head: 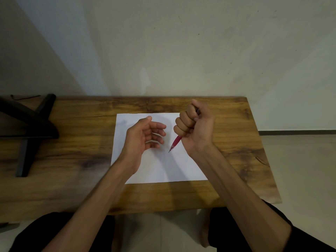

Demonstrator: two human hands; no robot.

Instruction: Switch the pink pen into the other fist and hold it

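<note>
Red pen (176, 142) (unbranded) in right hand (195, 124)

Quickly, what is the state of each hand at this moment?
Left hand: open, fingers loosely curled, holding nothing, above the white paper sheet.
Right hand: closed in a fist around the red pencil.

One pen (176, 142), one paper sheet (160, 166), two hands (143, 135).

A red pen (176, 142) shows over white paper (160, 164) on a brown wood-grain table (72, 142), beside a black stand (29, 124).
</note>
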